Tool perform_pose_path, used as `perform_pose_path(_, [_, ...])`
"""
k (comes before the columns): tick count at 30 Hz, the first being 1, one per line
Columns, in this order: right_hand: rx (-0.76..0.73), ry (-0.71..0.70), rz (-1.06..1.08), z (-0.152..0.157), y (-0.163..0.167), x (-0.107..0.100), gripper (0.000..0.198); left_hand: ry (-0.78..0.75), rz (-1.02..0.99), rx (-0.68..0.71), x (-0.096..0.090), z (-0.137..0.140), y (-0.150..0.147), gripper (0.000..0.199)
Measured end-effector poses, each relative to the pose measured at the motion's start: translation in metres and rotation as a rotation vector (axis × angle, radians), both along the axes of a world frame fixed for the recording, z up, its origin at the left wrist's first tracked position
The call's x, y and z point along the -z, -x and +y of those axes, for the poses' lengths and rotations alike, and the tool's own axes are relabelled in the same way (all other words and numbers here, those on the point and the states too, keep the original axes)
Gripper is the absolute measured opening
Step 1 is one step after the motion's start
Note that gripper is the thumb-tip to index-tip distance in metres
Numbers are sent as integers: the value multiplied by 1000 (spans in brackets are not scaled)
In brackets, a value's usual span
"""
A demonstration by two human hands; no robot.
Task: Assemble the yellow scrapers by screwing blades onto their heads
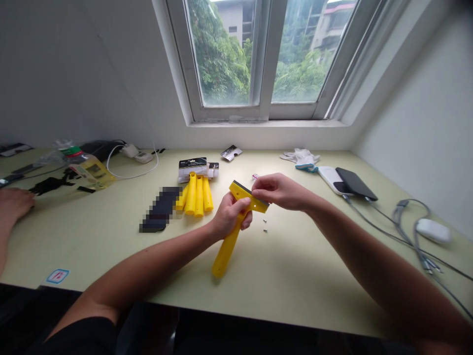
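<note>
My left hand [229,214] is wrapped round the yellow scraper [226,251] just below its wide head, with the thumb lying on the head. A dark strip runs along the head's far edge, and small holes show in its face. My right hand [277,192] is closed in a pinch at the right half of the head, its fingertips touching there. Whatever is between those fingertips is too small to make out. Two tiny screws [265,230] lie on the table just right of the scraper.
Several yellow scraper handles [199,197] and black-and-white packaging [192,168] lie beyond my left hand, beside a pixelated dark object [162,209]. Gloves [301,157], a black power bank [355,183] and cables [401,229] sit right. Another person's hand [16,204] rests near a bottle [92,170].
</note>
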State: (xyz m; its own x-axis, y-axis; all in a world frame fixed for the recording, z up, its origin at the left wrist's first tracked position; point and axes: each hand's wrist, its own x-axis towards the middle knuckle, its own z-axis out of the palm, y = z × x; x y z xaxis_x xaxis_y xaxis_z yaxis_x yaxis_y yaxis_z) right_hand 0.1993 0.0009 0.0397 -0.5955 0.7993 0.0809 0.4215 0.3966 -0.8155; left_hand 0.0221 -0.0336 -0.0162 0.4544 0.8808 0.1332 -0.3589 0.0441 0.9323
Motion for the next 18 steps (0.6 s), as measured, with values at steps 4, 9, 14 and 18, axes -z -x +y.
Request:
perform_pose_path(4, [9, -10, -6, -1, 1, -1, 20, -13, 3, 24, -2, -1, 2, 20])
perform_pose_path(9, [38, -62, -24, -2, 2, 0, 17, -31, 0, 42, -3, 0, 3, 23])
perform_pose_path(14, [16, -3, -11, -2, 1, -1, 19, -24, 14, 56, -3, 0, 3, 24])
perform_pose_path(18, [-33, 104, 47, 2, 0, 4, 24, -18, 12, 68, -1, 1, 4, 25])
